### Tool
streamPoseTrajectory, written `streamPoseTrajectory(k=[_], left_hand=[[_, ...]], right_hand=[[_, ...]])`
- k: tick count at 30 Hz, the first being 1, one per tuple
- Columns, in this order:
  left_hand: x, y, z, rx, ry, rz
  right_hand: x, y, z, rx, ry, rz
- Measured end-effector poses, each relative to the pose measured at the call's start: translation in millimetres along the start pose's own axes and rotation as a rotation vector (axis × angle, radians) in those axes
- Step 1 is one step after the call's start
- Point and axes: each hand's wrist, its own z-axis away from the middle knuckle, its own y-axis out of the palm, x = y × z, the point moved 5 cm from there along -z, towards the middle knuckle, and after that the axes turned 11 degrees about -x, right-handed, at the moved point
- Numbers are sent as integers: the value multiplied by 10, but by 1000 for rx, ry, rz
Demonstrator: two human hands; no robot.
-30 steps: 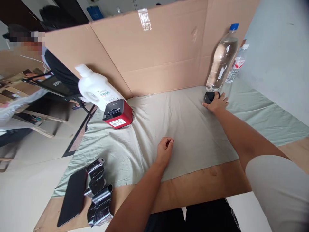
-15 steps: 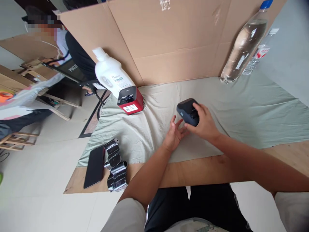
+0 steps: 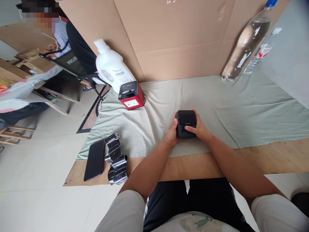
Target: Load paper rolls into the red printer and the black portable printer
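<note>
Hands flank a small black label printer (image 3: 185, 123) resting on the pale green cloth (image 3: 241, 103) near the board's front edge. The left hand (image 3: 172, 132) cups its left side with fingers curled against the casing; the right hand (image 3: 199, 130) wraps the right side, thumb laid across the front, likely steadying it squarely. At ten o'clock stands a red label printer (image 3: 131, 95) touching a white detergent bottle (image 3: 111, 69). At two o'clock, a clear water bottle (image 3: 246, 43) stands tilted. At eight o'clock, a black phone (image 3: 94, 159) lies beside crumpled silver foil (image 3: 116, 160).
</note>
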Motion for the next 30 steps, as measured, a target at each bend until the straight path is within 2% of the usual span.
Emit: streamPoseTrajectory(k=[3,6,11,17,26,30], left_hand=[[1,-17,-46,38,22,-81],[12,-23,-74,45,-29,-138],[-36,-61,-98,48,25,-244],[-68,-150,-119,93,-12,-382],[-129,-154,-112,38,15,-404],[-151,-138,-70,42,-8,-430]], right_hand=[[-12,-25,12,52,35,-23],[0,-65,-9,100,68,-29],[-41,-109,-57,111,51,36],[-66,-110,-41,161,85,17],[-7,-189,-64,151,1,-19],[69,-281,-94,47,-59,35]])
